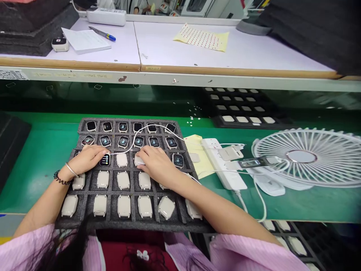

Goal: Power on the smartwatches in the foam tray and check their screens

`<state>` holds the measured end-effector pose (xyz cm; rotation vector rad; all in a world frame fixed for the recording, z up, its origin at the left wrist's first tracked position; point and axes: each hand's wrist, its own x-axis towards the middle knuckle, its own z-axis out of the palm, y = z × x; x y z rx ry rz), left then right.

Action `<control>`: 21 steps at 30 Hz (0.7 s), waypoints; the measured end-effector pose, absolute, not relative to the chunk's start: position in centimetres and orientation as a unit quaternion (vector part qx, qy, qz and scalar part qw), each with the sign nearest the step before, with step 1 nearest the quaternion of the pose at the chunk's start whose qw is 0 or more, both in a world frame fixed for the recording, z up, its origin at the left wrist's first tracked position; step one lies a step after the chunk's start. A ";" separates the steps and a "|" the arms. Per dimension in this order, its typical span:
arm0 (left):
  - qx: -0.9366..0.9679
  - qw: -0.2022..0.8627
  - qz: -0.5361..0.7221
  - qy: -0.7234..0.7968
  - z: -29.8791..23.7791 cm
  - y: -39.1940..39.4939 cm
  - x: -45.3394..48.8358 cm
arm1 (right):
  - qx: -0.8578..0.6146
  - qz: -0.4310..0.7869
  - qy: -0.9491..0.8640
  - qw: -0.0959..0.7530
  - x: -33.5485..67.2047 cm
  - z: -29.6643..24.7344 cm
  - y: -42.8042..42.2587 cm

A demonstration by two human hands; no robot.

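Note:
A dark foam tray [84, 126] with a grid of pockets lies on the green belt in front of me. Its far two rows hold watch bodies face up with lit screens; the near rows hold beige ones face down. My left hand [88, 158] rests on the third row, fingers curled beside a lit watch [105, 160] where a white cable [146, 128] ends. My right hand [155, 162] lies over the same row, fingers closed on a beige watch body [138, 160].
A white power strip [225, 165] with plugs and a yellow pad [194, 145] lie right of the tray. A white fan [310, 156] lies flat at far right. A second tray [239, 109] sits behind. The shelf above holds a notepad, a pen and a label sheet.

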<state>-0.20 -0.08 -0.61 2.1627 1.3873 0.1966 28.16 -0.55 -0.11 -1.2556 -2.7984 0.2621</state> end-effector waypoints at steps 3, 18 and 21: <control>0.803 0.285 0.075 0.518 -0.4 -0.2 -0.3 | -0.383 0.073 -0.921 -0.006 27.9 0.5 0.1; 0.806 0.311 0.062 0.499 -0.7 -0.3 -1.2 | -0.391 0.346 -0.841 0.145 30.7 -0.8 1.8; 0.798 0.321 0.067 0.506 -0.4 -0.3 -1.5 | -0.362 0.330 -0.858 0.153 30.9 -1.1 1.9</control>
